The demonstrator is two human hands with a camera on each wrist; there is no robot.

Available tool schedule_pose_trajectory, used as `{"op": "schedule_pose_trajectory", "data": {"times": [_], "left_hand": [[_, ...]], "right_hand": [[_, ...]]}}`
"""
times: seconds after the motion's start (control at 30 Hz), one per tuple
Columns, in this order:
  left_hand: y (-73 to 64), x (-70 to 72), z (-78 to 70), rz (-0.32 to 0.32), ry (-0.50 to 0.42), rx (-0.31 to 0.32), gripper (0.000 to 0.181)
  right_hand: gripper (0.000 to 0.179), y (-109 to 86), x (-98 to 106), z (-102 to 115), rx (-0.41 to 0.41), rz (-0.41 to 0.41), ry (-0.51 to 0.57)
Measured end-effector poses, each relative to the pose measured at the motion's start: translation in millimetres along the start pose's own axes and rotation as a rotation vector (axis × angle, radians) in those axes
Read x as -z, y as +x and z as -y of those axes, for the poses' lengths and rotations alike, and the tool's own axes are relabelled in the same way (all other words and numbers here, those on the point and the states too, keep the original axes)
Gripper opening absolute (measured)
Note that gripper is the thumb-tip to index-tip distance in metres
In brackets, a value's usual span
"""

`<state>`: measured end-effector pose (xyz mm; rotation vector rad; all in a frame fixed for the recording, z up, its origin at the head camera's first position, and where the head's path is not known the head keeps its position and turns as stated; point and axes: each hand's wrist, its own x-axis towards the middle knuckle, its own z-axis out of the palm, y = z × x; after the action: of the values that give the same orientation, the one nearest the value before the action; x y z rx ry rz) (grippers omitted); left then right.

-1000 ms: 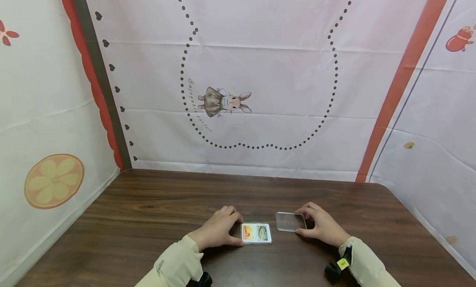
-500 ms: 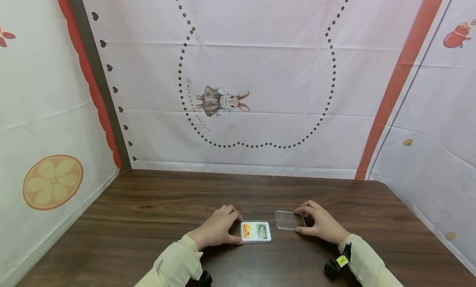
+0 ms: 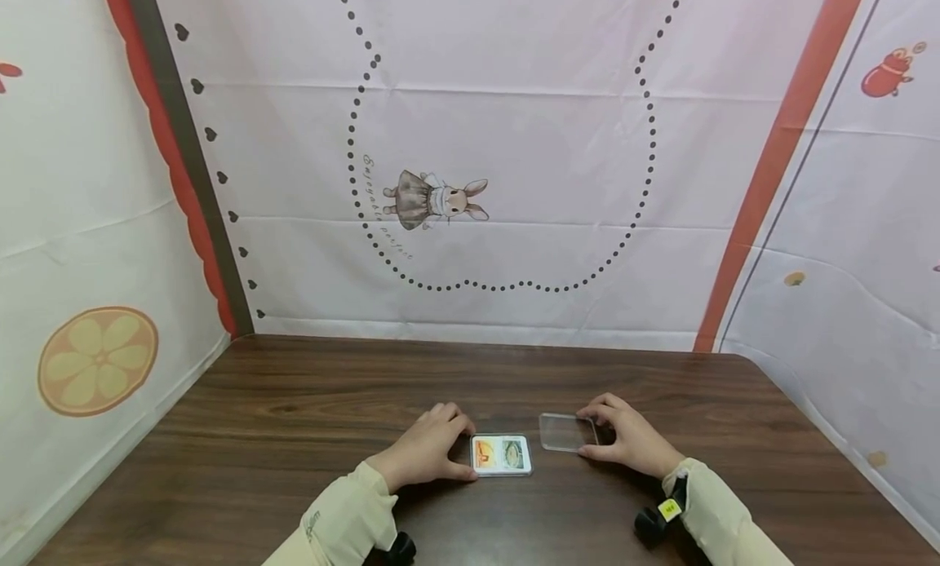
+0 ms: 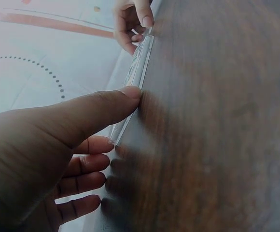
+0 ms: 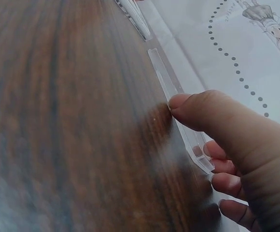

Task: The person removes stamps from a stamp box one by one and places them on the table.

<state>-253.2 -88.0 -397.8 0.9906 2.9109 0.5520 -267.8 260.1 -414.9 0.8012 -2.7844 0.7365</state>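
In the head view, my left hand [image 3: 426, 448] holds the left end of a clear plastic card case [image 3: 501, 455] between thumb and fingers. Cards with an orange picture and a green-grey picture lie face up in the case, flat on the table. To its right is a clear, shallow plastic lid [image 3: 560, 433], a small gap away. My right hand [image 3: 630, 439] pinches that lid by its right end, thumb on the near edge and fingers on the far edge. The left wrist view shows my left thumb [image 4: 130, 92] on the case's near edge. In the right wrist view the lid [image 5: 160, 72] lies low at the tabletop.
A dark wood-grain table [image 3: 308, 386] spreads around both hands. White printed cloth [image 3: 514, 142] hangs behind it and along both sides. Black wrist devices [image 3: 649, 523] sit under the pale sleeves.
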Motion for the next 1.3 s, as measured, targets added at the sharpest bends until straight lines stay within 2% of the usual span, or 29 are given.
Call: {"op": "schedule_pose_trajectory", "data": {"times": [0.7, 0.97, 1.3], "left_hand": [[-2.4, 0.4, 2.7, -0.014, 0.004, 0.0, 0.051], [-4.3, -1.7, 2.3, -0.016, -0.004, -0.003, 0.051], [-0.5, -2.0, 0.4, -0.03, 0.02, -0.011, 0.053]], "right_hand": [[0.05, 3.4, -1.6, 2.9, 0.008, -0.007, -0.01], [0.048, 2.1, -2.0, 5.2, 0.03, -0.037, -0.011], [0.044, 0.9, 3.7, 8.5, 0.04, -0.075, -0.013]]}}
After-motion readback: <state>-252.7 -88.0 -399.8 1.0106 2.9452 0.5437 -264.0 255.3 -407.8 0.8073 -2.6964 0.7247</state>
